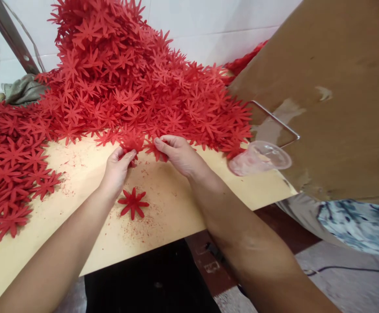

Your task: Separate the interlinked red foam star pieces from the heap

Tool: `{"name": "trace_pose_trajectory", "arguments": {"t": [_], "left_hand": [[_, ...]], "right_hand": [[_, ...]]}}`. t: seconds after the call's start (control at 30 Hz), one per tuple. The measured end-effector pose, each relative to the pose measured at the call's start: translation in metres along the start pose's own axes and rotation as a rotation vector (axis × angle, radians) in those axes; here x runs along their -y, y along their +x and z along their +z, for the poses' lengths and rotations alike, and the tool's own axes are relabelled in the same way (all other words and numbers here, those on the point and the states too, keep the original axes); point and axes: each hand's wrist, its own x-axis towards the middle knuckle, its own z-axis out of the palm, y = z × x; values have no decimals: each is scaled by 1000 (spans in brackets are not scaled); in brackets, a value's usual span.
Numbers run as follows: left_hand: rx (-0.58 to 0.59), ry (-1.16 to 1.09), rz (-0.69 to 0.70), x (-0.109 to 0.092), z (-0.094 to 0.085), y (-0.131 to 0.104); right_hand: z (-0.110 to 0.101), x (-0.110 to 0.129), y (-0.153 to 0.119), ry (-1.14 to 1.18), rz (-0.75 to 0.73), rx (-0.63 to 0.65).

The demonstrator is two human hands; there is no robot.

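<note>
My left hand (119,163) pinches a red flower-shaped cutout (133,145) between thumb and fingers, at the front foot of the pile. Close beside it, my right hand (173,152) is closed on another red flower-shaped cutout (153,149); part of that piece is hidden by the fingers. A single red flower cutout (133,203) with narrow petals lies flat on the table below my hands. Behind them rises a big heap of the same red flower cutouts (137,87), which spreads down the left side too.
A pale yellow table (173,204) carries scattered red crumbs. To the right, a clear plastic cup (257,158) lies tipped beside a large brown board (339,108) with a bent metal wire (276,119). Grey cloth (24,89) sits at the back left by a metal post (11,34).
</note>
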Motion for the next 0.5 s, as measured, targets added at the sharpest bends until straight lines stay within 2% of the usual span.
{"name": "trace_pose_trajectory", "arguments": {"t": [0.13,0.23,0.33,0.43,0.5], "left_hand": [[92,115,-38,0,2,-3],[102,199,-60,-2,3,-3],[69,226,-62,-3,5,-2],[55,222,-39,-2,6,-2],[57,213,-20,-1,6,-1]], "right_hand": [[8,-2,0,-45,-22,-24],[1,-4,6,43,3,-160],[-25,-2,19,229,10,-344],[-57,-5,33,354,-84,-509],[-73,-13,39,351,-130,-564]]}}
